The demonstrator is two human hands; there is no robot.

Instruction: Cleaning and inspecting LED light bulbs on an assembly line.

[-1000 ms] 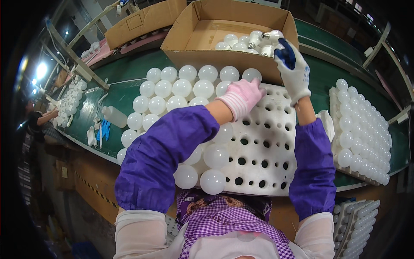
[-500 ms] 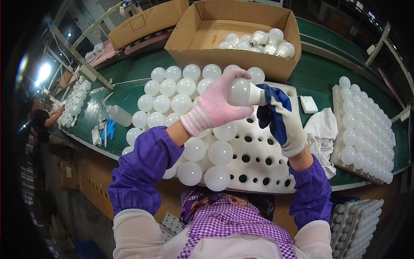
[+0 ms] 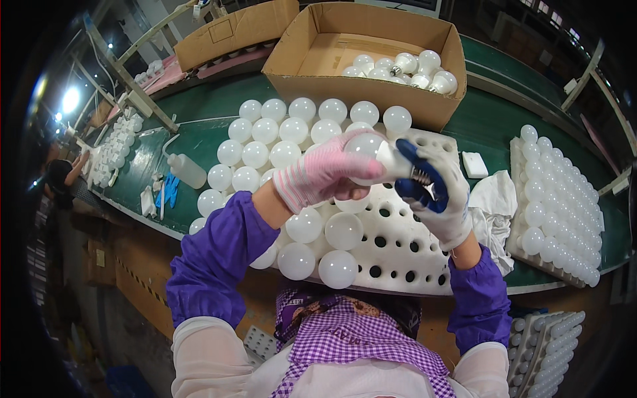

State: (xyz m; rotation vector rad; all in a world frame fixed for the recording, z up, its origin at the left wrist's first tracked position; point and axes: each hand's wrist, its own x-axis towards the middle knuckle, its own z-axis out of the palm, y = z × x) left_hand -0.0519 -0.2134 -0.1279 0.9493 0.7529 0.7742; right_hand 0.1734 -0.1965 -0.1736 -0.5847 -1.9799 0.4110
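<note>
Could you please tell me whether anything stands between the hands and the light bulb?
Nothing visible does, besides the gloves. The left hand grips the light bulb by its globe; the right hand curves open around the screw base, though whether it touches is unclear.

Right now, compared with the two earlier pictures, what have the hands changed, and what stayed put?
The left hand, first at the tray, drew back leftward and took hold of a bulb. The right hand came in from beside the carton; its fingers, wrapped round the bulb's base half a second ago, have parted, baring it. Carton, tray and bulbs at right stayed put.
</note>
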